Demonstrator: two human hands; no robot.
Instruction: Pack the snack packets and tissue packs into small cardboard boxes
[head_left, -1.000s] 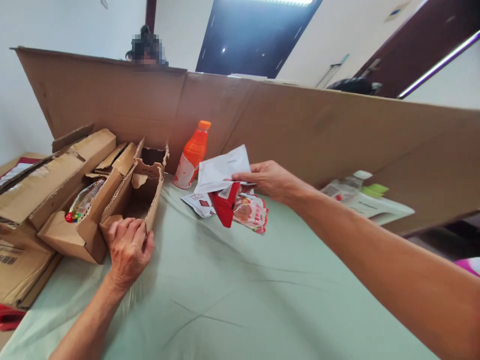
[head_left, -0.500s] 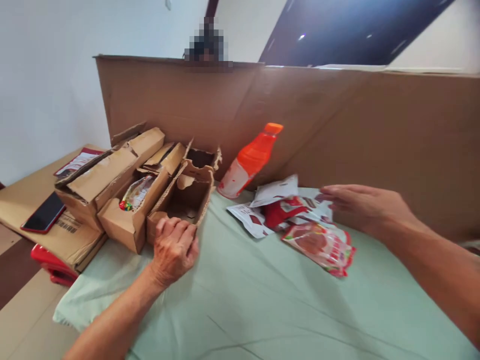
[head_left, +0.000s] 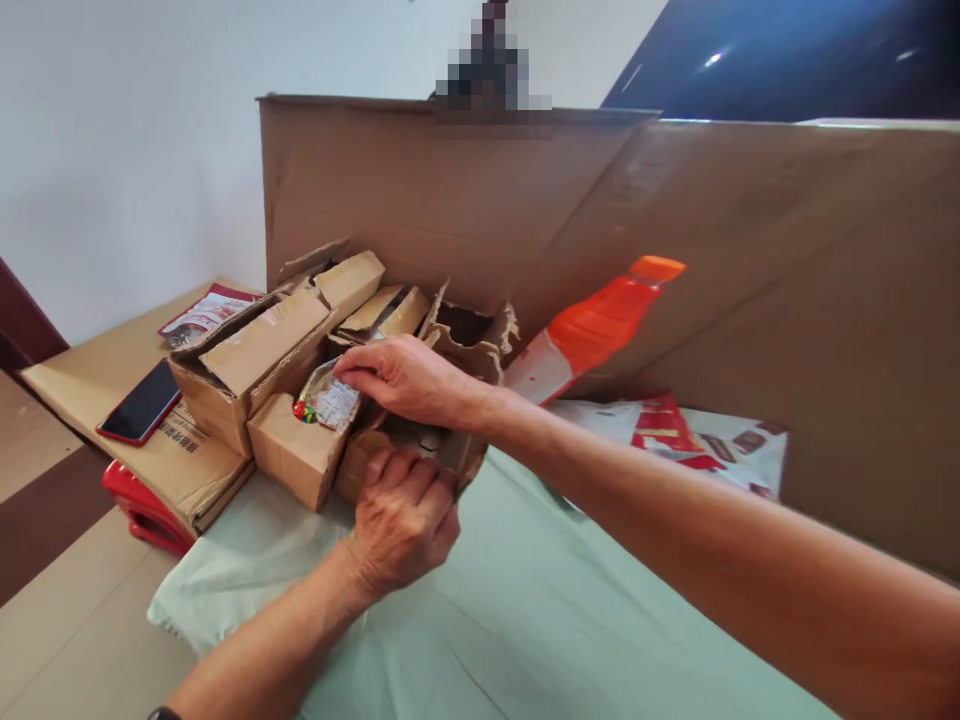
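My left hand [head_left: 405, 515] is closed over the front edge of an open cardboard box [head_left: 480, 460] with torn rims. Reaching across from the right, my right hand [head_left: 401, 375] pinches the upper edge of a clear-and-silver snack packet [head_left: 334, 400] with a red and green end. That packet sits in the cutout of the narrow cardboard box [head_left: 296, 450] to the left. My right wrist passes over the open box and hides part of its inside. An orange-capped bottle [head_left: 592, 325] leans behind my right forearm, its lower end partly hidden.
White and red packets [head_left: 720, 445] lie behind my right forearm. Further left are a closed carton [head_left: 255, 340], a phone [head_left: 139, 405] and a red-and-white packet [head_left: 210, 315] on a flat cardboard box [head_left: 67, 380]. A tall cardboard panel [head_left: 420, 190] stands at the back.
My right hand has moved left from beside the white packets to the snack packet in the narrow box. My left hand keeps its grip on the box edge. The view has shifted left.
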